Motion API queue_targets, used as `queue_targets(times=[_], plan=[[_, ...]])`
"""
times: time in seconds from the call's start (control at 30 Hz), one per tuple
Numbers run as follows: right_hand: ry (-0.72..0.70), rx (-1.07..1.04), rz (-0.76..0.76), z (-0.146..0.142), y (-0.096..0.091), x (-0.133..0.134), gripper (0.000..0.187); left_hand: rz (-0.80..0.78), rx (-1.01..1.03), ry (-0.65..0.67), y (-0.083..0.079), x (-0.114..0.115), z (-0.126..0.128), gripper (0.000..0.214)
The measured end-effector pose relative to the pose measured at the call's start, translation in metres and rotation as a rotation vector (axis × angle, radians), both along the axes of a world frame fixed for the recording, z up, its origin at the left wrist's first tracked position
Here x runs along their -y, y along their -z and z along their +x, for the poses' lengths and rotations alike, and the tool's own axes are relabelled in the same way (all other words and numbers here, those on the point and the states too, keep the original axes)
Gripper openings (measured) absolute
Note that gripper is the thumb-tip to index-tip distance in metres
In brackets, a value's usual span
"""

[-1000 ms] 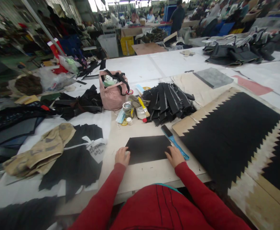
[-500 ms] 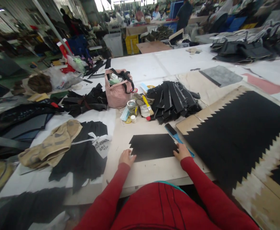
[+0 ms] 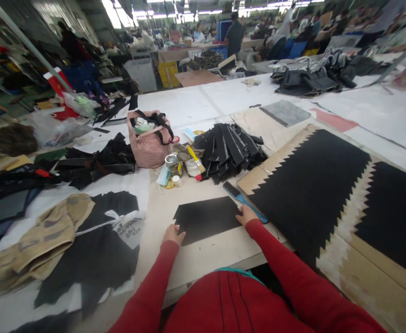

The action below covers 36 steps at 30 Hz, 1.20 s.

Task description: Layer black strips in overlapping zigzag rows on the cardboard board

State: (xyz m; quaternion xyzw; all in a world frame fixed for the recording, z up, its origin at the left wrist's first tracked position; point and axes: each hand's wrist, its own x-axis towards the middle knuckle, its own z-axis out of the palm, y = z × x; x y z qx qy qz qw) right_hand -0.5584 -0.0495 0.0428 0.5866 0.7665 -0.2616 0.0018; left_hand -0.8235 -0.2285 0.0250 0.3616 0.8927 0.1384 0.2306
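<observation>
A flat black fabric piece (image 3: 206,219) lies on the pale board (image 3: 220,254) in front of me. My left hand (image 3: 174,235) pinches its lower left edge. At its right edge, my right hand (image 3: 246,215) has its fingers closed on the side of the piece. Just beyond my right hand lies a blue-handled brush (image 3: 249,206) with dark bristles, partly hidden by the hand. To the right, rows of zigzag-edged black pieces (image 3: 303,185) are laid out on brown card.
Beyond the piece stand a glass jar (image 3: 171,163), a yellow-handled paintbrush (image 3: 196,158), a pile of black strips (image 3: 229,150) and a pink bag (image 3: 150,143). A tied black bundle (image 3: 99,249) and a tan cloth (image 3: 39,240) lie at left. People work in the background.
My view has turned to the right, so the table's things sit further left. Both hands stay at the black piece's edges, and the piece looks slightly more tilted.
</observation>
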Motion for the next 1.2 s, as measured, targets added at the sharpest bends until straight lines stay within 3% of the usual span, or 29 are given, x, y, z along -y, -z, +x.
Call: queue_targets(times=[0.1, 0.27, 0.4, 0.47, 0.53, 0.63, 0.73, 0.87, 0.93, 1.07, 1.2], plan=[[-0.004, -0.098, -0.018, 0.001, 0.004, 0.002, 0.042, 0.038, 0.083, -0.064, -0.003, -0.003, 0.003, 0.019], [-0.160, -0.295, 0.023, 0.011, 0.001, 0.008, 0.063, 0.066, 0.150, 0.021, -0.014, 0.001, 0.001, 0.017], [-0.254, -0.405, 0.071, 0.037, -0.012, 0.016, 0.049, 0.230, 0.219, -0.013, -0.021, 0.000, -0.003, 0.033], [-0.231, -0.454, 0.112, 0.063, -0.018, 0.019, 0.034, 0.255, 0.220, -0.026, -0.024, -0.014, 0.003, 0.040], [-0.152, -0.493, 0.163, 0.101, -0.023, 0.024, 0.026, 0.263, 0.231, 0.018, -0.032, -0.039, 0.025, 0.044], [0.039, -0.528, 0.247, 0.176, -0.027, 0.034, 0.024, 0.304, 0.309, 0.197, -0.048, -0.085, 0.091, 0.053], [0.255, -0.529, 0.314, 0.265, -0.025, 0.050, 0.022, 0.355, 0.367, 0.473, -0.060, -0.132, 0.180, 0.060], [0.574, -0.487, 0.373, 0.383, -0.016, 0.078, 0.022, 0.354, 0.441, 1.015, -0.059, -0.185, 0.306, 0.033], [0.740, -0.454, 0.398, 0.437, -0.010, 0.092, 0.022, 0.320, 0.450, 1.171, -0.054, -0.203, 0.368, 0.026], [0.988, -0.400, 0.429, 0.523, 0.007, 0.106, 0.028, 0.239, 0.449, 1.294, -0.043, -0.224, 0.475, 0.025], [1.127, -0.379, 0.433, 0.580, 0.026, 0.101, 0.030, 0.154, 0.441, 1.267, -0.037, -0.237, 0.543, 0.027]])
